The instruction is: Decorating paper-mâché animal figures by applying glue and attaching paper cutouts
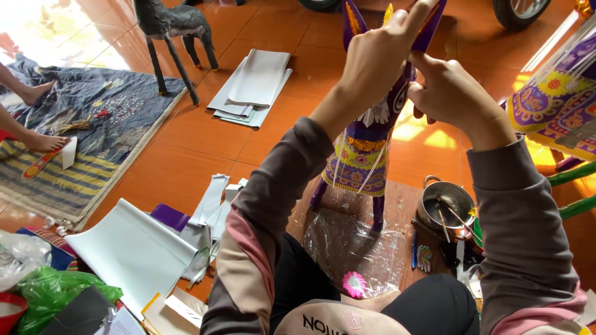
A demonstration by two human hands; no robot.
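Orange floor tiles [205, 139] fill the room, and on a brown board [406, 205] in front of a seated person stands a purple paper animal figure [366, 146], upright on its legs and trimmed with yellow patterned paper. Both hands work at its head, near the top of the view. The left hand [375, 62] pinches one purple ear between thumb and forefinger, the fingers pressed together along the paper edge. The right hand [450, 93] closes on the head just beside it, fingers curled; what they grip is hidden. Pressing evenly along the fold, with the other hand steadying the head, would likely keep the thin paper from creasing or tearing. A metal pot [446, 205] holding brushes sits to the right of the figure, clear plastic wrap [354, 245] lies below it, and white paper sheets [251, 87] lie farther off.
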